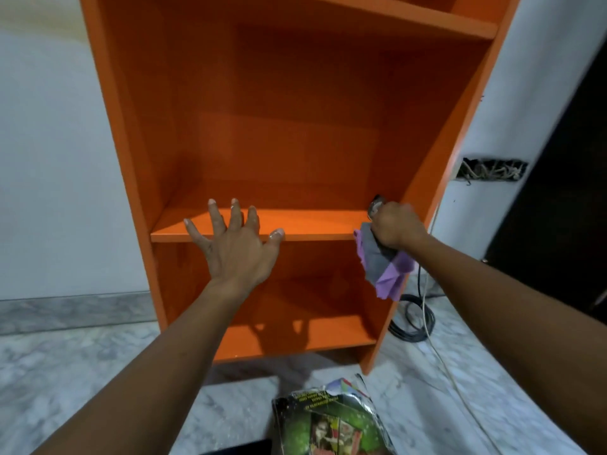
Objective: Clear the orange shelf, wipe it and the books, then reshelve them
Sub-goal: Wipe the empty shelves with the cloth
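So the orange shelf (282, 178) is totally bare right now, middle board and bottom board both, and the only books I can spot are the glossy stack (331, 421) sitting on the marble floor (82, 372) right below the unit. Left hand (235, 244) is wide open, fingers fanned out, reaching over the front lip of the middle board; can't quite tell if it's actually touching. Right hand (395, 224) is balled up around a purple-and-grey cloth (381, 264) at the right end of that same board, up against the side panel, with the loose ends hanging down off the edge. There's something small and shiny poking out above the knuckles but I honestly can't make out what it is. Handling-wise, the cloth looks soft and floppy, so bunching it in the fist like that seems right. The books look thin with slick, curled covers, so my guess is they're light but slippery and bendy. I'd grab them by the spine side or pinch the whole stack flat rather than by a corner. Also a black cable coil (412, 323) on the floor to the right, worth not snagging.
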The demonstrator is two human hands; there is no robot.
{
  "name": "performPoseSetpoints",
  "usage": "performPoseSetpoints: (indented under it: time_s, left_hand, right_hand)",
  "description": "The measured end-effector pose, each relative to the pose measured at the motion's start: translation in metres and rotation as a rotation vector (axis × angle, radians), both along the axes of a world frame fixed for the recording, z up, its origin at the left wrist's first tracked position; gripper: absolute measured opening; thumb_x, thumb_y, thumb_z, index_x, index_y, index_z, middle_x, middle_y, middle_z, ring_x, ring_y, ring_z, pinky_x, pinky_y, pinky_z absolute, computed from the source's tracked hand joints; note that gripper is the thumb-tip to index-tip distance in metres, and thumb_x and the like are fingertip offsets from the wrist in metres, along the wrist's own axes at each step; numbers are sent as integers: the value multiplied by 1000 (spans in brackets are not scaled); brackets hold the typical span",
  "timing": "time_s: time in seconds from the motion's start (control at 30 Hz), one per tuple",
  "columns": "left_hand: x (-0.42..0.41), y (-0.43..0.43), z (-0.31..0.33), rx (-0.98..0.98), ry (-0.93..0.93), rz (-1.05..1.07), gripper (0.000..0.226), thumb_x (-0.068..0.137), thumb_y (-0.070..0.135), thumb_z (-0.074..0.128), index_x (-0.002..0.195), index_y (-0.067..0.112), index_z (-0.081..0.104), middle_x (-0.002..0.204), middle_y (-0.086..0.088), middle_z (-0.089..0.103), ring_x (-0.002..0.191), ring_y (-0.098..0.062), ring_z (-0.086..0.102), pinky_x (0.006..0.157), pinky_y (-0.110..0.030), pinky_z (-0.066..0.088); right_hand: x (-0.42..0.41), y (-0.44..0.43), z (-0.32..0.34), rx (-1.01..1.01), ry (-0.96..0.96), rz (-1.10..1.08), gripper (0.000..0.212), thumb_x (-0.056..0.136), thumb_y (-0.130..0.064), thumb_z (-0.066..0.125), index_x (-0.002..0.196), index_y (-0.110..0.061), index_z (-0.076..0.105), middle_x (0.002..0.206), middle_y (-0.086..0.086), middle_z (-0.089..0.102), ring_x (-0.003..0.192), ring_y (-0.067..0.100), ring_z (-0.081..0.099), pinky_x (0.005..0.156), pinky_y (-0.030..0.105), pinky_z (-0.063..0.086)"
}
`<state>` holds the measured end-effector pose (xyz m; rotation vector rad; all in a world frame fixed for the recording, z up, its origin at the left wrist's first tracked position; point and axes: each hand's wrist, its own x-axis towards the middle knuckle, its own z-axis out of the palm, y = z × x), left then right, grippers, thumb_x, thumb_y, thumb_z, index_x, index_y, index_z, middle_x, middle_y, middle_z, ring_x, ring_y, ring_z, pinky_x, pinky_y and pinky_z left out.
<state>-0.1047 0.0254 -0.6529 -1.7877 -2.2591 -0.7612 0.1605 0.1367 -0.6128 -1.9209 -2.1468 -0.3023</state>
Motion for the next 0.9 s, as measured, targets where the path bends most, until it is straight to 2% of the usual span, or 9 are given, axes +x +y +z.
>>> performPoseSetpoints:
  time_s: [0.07,0.2,0.3,0.4,0.53,0.6,0.7,0.77,0.9]
  left_hand:
    - [-2,-12,-3,-8,31,-2,77,97,69,25,160,24,22,170,-7,5,154,-35,-16,110,-70,-17]
    - [-7,-34,-12,-23,60,-26,76,99,65,26,162,24,12,170,-8,-5,153,-35,-19,113,-68,-16]
    - [-6,-45,-32,109,163,-172,73,97,54,43,159,22,21,170,-10,2,156,-32,-8,118,-62,-8]
    - [-7,-41,-59,158,430,-480,68,89,45,54,152,22,43,165,-9,27,154,-30,18,119,-54,17]
    - [-6,-25,-88,-435,255,-440,56,90,46,57,143,27,53,147,-8,53,136,-31,48,109,-40,39]
    - [-7,-17,-107,-616,167,-410,52,92,44,61,140,27,56,139,-8,58,127,-31,56,103,-40,46]
    - [-8,-11,-133,-646,116,-410,52,91,45,62,141,30,57,140,-4,61,126,-27,58,105,-41,48]
    - [-11,-8,-146,-656,68,-383,56,89,46,61,142,31,55,141,-3,61,126,-27,59,105,-41,48]
    - [-19,6,-170,-690,-65,-335,64,91,53,62,148,29,47,144,-3,58,129,-28,57,107,-41,46]
  right_hand:
    - [3,-20,-13,68,177,22,24,102,-16,44,105,0,62,109,23,66,96,40,63,73,39,41]
    - [-14,-60,-37,278,313,182,21,102,-11,47,104,0,64,105,23,68,90,42,64,66,40,40]
    - [-36,-87,-76,372,329,410,27,100,-16,47,107,-2,69,104,18,69,91,37,62,73,43,48]
    - [-57,-89,-118,219,349,488,32,101,-21,42,102,-1,66,96,18,64,85,37,58,71,43,45]
    - [-66,-71,-147,-3,506,374,27,107,-19,44,83,-10,54,73,2,50,67,25,45,63,40,33]
    - [-65,-57,-157,-84,512,334,28,107,-20,44,80,-13,48,70,-1,47,66,24,43,64,37,30]
    - [-51,-31,-170,-60,474,203,26,107,-23,44,92,-6,58,91,16,62,84,35,55,67,39,34]
    - [-38,-19,-184,-67,318,49,33,106,-28,41,107,-4,62,108,23,62,101,40,56,74,43,41]
    - [-17,-2,-236,-455,227,-111,57,98,-50,36,138,-10,44,142,22,43,129,43,42,105,50,40]
